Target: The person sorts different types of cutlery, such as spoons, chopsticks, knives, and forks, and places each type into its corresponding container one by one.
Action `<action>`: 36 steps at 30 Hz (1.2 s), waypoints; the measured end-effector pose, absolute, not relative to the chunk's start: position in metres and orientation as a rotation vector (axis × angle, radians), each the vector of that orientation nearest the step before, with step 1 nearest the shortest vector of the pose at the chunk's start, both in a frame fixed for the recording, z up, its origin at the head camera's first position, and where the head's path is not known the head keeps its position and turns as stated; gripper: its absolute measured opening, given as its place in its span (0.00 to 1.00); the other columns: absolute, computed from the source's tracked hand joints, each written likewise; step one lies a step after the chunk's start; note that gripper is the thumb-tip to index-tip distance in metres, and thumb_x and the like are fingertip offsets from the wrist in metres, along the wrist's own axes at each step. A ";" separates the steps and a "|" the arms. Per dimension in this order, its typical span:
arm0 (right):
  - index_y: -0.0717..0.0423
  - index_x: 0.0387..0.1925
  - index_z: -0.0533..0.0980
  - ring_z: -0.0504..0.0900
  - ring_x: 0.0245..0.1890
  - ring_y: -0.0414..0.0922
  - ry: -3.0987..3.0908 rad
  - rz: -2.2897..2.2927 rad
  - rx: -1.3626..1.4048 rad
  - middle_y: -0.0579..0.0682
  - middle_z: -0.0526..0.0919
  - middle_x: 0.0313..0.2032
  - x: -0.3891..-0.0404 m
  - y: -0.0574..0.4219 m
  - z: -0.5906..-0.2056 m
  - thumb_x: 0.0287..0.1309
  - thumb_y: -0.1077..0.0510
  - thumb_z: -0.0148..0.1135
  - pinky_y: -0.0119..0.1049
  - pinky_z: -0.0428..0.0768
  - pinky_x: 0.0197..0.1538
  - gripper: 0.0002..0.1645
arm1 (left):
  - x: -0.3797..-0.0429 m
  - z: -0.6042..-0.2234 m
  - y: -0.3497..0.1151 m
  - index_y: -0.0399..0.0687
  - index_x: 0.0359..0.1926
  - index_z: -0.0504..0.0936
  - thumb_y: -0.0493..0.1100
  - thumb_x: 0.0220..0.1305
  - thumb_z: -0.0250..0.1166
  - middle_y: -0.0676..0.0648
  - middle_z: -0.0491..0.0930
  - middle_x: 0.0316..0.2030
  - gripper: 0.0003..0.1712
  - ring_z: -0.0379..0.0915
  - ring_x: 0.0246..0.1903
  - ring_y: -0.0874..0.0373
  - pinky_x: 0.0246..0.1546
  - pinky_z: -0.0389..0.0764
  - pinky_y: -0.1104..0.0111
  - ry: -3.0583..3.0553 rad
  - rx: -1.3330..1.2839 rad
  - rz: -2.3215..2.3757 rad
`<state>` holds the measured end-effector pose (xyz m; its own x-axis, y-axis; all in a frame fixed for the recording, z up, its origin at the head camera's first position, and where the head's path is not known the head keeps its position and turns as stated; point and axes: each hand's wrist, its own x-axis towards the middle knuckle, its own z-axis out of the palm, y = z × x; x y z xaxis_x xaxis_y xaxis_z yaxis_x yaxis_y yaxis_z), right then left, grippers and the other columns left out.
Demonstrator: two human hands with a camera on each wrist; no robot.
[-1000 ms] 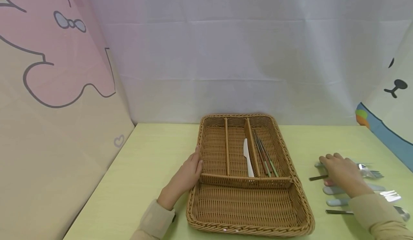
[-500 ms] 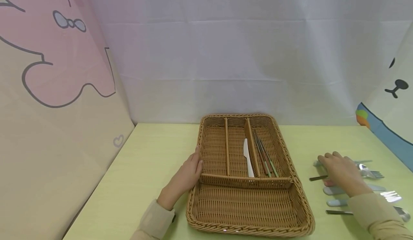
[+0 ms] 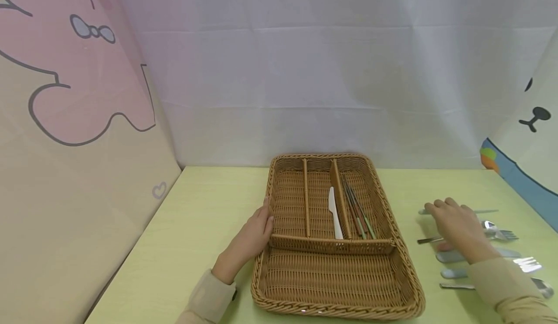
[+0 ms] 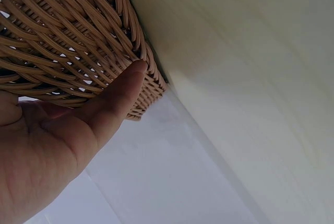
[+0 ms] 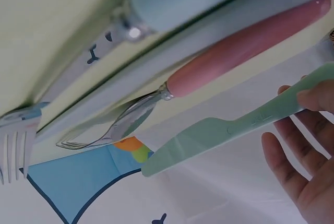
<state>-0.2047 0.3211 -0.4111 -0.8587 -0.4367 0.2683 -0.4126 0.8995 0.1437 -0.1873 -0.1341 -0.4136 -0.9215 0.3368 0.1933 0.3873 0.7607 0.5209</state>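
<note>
Hands (image 3: 249, 234) (image 3: 461, 227) grip woven wicker tray (image 3: 331, 278) (left), smooth green knife (image 5: 203, 134) (right)

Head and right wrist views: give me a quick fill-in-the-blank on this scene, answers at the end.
1. The left hand touches the basket at the side wall on the person's ____.
2. The knife that the right hand pinches is ____ in colour.
3. Of the three far compartments, the white knife lies in the ____ one.
4. Counting those compartments from the left, the chopsticks lie in number ____.

Missing words: left; green; middle; three.
</note>
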 end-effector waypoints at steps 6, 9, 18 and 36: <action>0.67 0.39 0.72 0.72 0.26 0.54 -2.673 -0.139 0.657 0.58 0.77 0.27 -0.205 0.315 -0.406 0.13 0.66 0.77 0.43 0.76 0.18 0.39 | -0.187 -0.413 -0.134 0.30 0.68 0.42 0.41 0.71 0.41 0.29 0.63 0.60 0.31 0.65 0.55 0.41 0.53 0.73 0.49 -2.872 -0.581 -0.881; 0.67 0.37 0.72 0.72 0.25 0.53 -2.594 -0.132 0.666 0.58 0.77 0.26 -0.205 0.311 -0.402 0.21 0.72 0.72 0.41 0.75 0.16 0.31 | -0.187 -0.413 -0.134 0.29 0.67 0.42 0.41 0.71 0.40 0.28 0.62 0.60 0.31 0.63 0.57 0.40 0.54 0.72 0.48 -2.871 -0.586 -0.872; 0.66 0.37 0.72 0.75 0.28 0.55 -2.503 -0.094 0.678 0.59 0.79 0.28 -0.201 0.290 -0.384 0.26 0.75 0.66 0.41 0.75 0.15 0.27 | -0.188 -0.414 -0.135 0.30 0.68 0.41 0.42 0.72 0.40 0.28 0.62 0.60 0.31 0.62 0.57 0.40 0.54 0.72 0.48 -2.871 -0.588 -0.872; 0.65 0.33 0.73 0.76 0.28 0.56 -2.276 -0.154 0.761 0.60 0.81 0.27 -0.204 0.254 -0.367 0.29 0.76 0.64 0.41 0.75 0.13 0.20 | -0.188 -0.413 -0.134 0.29 0.68 0.42 0.41 0.71 0.42 0.25 0.61 0.60 0.32 0.62 0.57 0.38 0.53 0.73 0.48 -2.865 -0.586 -0.869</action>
